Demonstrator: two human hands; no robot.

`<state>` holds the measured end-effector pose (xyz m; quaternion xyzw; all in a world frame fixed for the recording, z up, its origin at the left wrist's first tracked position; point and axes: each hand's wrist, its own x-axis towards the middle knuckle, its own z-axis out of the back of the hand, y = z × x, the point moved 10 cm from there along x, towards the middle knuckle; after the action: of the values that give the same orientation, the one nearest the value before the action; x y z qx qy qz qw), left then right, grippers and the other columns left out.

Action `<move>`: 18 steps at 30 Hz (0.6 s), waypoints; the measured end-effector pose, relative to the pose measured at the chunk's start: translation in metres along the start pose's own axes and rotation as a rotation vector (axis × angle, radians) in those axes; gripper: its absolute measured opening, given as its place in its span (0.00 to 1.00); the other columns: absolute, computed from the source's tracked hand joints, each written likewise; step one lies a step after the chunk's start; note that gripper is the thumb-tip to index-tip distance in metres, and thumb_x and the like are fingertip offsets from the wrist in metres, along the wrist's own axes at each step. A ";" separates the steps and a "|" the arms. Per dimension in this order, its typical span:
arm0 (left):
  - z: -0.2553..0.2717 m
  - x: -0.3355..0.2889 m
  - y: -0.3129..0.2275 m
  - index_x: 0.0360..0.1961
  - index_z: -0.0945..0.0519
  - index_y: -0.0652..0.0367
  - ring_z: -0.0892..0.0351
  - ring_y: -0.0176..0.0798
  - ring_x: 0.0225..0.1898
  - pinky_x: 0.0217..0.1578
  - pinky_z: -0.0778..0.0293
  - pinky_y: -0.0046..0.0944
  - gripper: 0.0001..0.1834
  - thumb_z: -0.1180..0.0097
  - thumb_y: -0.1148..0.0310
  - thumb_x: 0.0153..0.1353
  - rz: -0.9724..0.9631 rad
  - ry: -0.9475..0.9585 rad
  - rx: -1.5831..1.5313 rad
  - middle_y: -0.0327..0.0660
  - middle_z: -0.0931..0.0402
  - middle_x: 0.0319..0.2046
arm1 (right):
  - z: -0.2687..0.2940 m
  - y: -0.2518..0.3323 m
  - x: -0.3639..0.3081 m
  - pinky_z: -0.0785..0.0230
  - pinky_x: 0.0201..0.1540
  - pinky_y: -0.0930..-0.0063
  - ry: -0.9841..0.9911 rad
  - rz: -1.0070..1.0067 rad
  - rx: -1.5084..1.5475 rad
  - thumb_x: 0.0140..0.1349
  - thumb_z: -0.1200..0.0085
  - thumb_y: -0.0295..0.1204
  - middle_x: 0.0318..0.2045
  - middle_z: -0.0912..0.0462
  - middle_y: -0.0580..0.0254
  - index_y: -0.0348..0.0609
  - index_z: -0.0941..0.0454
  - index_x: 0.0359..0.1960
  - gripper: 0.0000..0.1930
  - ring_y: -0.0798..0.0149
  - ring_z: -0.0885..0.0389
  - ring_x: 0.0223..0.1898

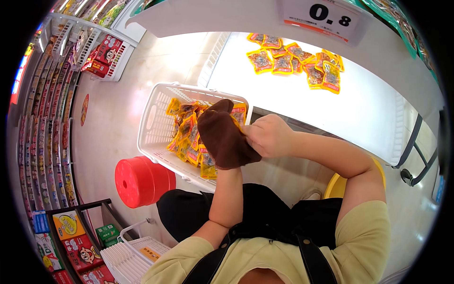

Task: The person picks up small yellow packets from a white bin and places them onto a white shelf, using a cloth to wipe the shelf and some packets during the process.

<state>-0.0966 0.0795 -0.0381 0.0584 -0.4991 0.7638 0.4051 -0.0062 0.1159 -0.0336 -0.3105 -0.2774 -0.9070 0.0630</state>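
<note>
A dark brown cloth (224,135) covers my left hand, whose wrist comes out below it; the fingers are hidden under the fabric. Close against the cloth's right side, my right hand (270,136) is closed in a pinch. A yellow edge of a small snack packet (241,127) shows at its fingertips, the rest hidden behind the cloth. Just beyond and left of the cloth stands a white plastic basket (156,120), holding many yellow-edged snack packets (188,130). More such packets (283,64) lie loose on the bright white shelf (326,113) ahead of me.
A red round stool (135,182) stands left of the basket. Over the white shelf hangs an upper shelf edge with a price tag (321,19). Packed goods racks (49,123) line the left, with boxed goods (80,251) lower left. A yellow stool (336,184) is at my right.
</note>
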 end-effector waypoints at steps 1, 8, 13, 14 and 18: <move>0.005 -0.006 0.027 0.25 0.25 0.63 0.27 0.39 0.28 0.34 0.32 0.33 0.09 0.55 0.69 0.49 0.284 -0.079 -0.385 0.43 0.25 0.25 | 0.000 0.003 0.001 0.40 0.16 0.66 0.006 0.006 0.024 0.47 0.51 0.28 0.10 0.33 0.58 0.41 0.34 0.18 0.07 0.56 0.31 0.14; 0.011 -0.002 0.041 0.37 0.33 0.64 0.30 0.33 0.31 0.37 0.34 0.32 0.23 0.41 0.64 0.41 0.393 0.096 -0.806 0.41 0.30 0.33 | 0.003 -0.041 0.011 0.36 0.26 0.70 0.010 -0.404 0.366 0.52 0.51 0.29 0.18 0.29 0.56 0.36 0.31 0.22 0.08 0.60 0.28 0.22; 0.036 0.028 -0.040 0.25 0.28 0.64 0.29 0.33 0.21 0.27 0.32 0.28 0.07 0.47 0.73 0.45 -0.302 0.088 -0.019 0.36 0.28 0.21 | -0.004 -0.064 0.012 0.37 0.39 0.81 0.132 -0.566 0.629 0.55 0.52 0.26 0.32 0.26 0.65 0.34 0.31 0.39 0.11 0.76 0.32 0.35; 0.035 0.027 -0.040 0.28 0.28 0.65 0.28 0.34 0.23 0.28 0.31 0.30 0.08 0.48 0.71 0.47 -0.347 0.072 -0.023 0.38 0.28 0.23 | -0.007 -0.062 0.014 0.37 0.39 0.80 0.147 -0.552 0.657 0.55 0.53 0.26 0.33 0.26 0.64 0.34 0.32 0.39 0.11 0.75 0.31 0.35; -0.005 -0.015 0.094 0.37 0.28 0.65 0.26 0.37 0.30 0.32 0.29 0.33 0.14 0.57 0.65 0.56 0.701 -0.387 -1.257 0.43 0.28 0.32 | -0.015 -0.055 0.019 0.37 0.42 0.77 0.167 -0.576 0.771 0.54 0.53 0.25 0.33 0.25 0.59 0.37 0.31 0.40 0.11 0.70 0.29 0.36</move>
<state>-0.1484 0.0590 -0.1154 -0.2135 -0.8936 0.3949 -0.0005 -0.0453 0.1551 -0.0577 -0.1015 -0.6616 -0.7406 -0.0581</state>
